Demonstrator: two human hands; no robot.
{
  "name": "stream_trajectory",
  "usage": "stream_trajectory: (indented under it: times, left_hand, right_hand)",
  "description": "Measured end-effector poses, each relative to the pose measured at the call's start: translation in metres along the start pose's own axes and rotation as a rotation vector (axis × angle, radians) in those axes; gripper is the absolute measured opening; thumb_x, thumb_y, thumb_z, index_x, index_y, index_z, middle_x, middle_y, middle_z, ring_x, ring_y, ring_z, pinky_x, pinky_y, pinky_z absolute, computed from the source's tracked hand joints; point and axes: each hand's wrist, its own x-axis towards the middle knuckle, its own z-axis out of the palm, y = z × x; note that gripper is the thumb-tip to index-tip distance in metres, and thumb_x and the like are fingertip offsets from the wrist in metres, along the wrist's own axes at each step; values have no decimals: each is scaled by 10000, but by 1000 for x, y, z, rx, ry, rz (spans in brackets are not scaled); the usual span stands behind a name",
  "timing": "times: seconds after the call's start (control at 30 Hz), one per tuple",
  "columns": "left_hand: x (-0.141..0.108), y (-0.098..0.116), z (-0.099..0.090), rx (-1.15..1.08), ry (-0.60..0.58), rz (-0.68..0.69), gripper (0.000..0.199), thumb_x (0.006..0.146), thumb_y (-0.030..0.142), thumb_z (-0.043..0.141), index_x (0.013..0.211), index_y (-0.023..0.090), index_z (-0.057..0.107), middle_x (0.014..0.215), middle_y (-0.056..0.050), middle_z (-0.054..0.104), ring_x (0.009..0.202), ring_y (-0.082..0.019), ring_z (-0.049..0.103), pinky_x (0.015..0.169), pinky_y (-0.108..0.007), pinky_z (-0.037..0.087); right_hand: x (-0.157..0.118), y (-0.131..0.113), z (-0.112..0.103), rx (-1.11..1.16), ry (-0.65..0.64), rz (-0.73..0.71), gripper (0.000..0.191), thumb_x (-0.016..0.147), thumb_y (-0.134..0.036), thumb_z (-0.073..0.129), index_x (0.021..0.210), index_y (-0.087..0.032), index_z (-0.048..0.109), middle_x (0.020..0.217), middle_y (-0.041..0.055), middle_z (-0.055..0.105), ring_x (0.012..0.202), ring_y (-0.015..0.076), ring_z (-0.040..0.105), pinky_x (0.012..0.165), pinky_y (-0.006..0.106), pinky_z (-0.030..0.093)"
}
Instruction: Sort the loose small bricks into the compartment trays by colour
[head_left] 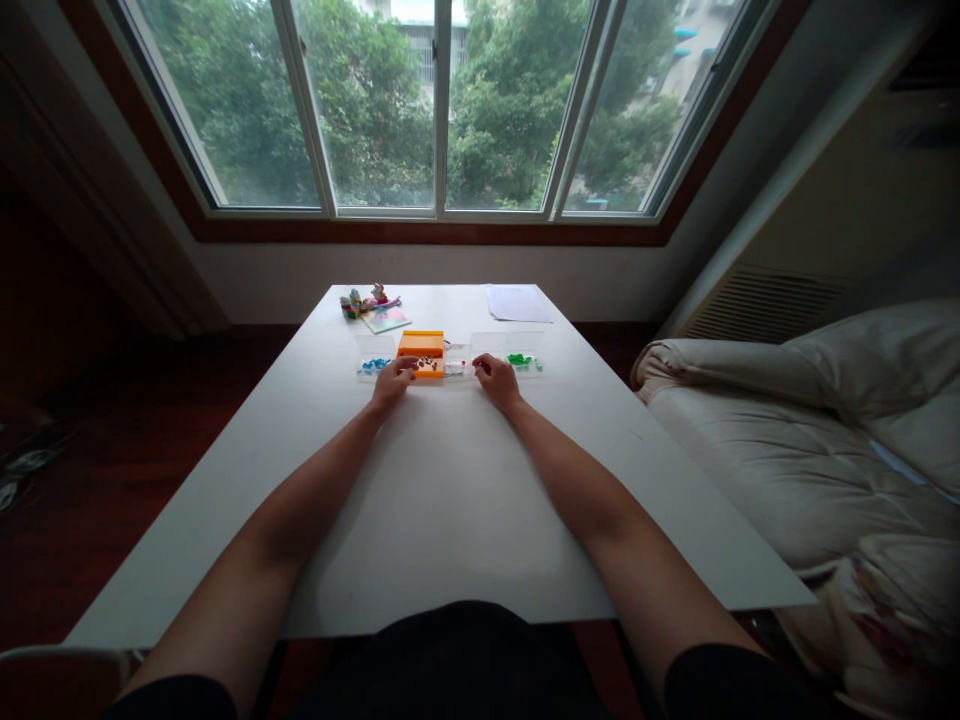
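Observation:
My left hand (394,378) is at the near left edge of an open orange box (421,345), its fingers close to small brown pieces (427,363) in that box. Blue pieces (375,366) lie in a clear container just left of it. My right hand (496,378) is over the clear containers right of the orange box, fingers bent together; what they hold, if anything, is too small to make out. Beside it are green pieces (518,360) in a clear container. Whether the left fingertips hold a piece cannot be seen.
The white table (450,500) bears small colourful figures (365,301) and a printed card (388,319) at the back left. White paper sheets (517,303) lie at the back right. A cushioned sofa (787,450) stands right of the table, and a window is beyond it.

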Motion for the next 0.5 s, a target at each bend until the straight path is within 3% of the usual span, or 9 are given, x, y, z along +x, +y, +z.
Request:
stream_trajectory:
  times: [0.13,0.23,0.37,0.5]
  left_hand:
    - [1,1,-17,483,165,124,237,893,240,568,1044,207,747,1114,-77,722,1066,-246,623,986,-400,491]
    - [0,3,-28,754,251,97,233,903,293,612,1081,244,753,1187,-90,687,1162,-303,556,1020,-443,443]
    - [-1,0,-34,899,246,49,278,884,333,653,1138,265,745,1199,-107,673,1181,-338,518,1025,-470,407]
    - [2,-7,-33,944,194,31,294,881,344,655,1148,259,743,1168,-107,695,1157,-334,525,1036,-469,389]
  right_hand:
    - [2,-1,-1,-51,51,-42,230,885,-186,495,975,-171,706,910,60,683,841,200,595,806,292,446]
    - [3,-6,-5,-186,90,-34,214,903,-185,505,973,-163,706,1000,100,664,991,245,560,924,337,425]
    - [0,-8,-8,-363,144,97,213,913,-210,535,1025,-185,716,1100,124,640,1112,297,492,989,401,368]
    - [-1,-3,-7,-429,74,217,247,903,-232,567,1103,-194,707,1121,133,643,1121,311,479,967,410,364]
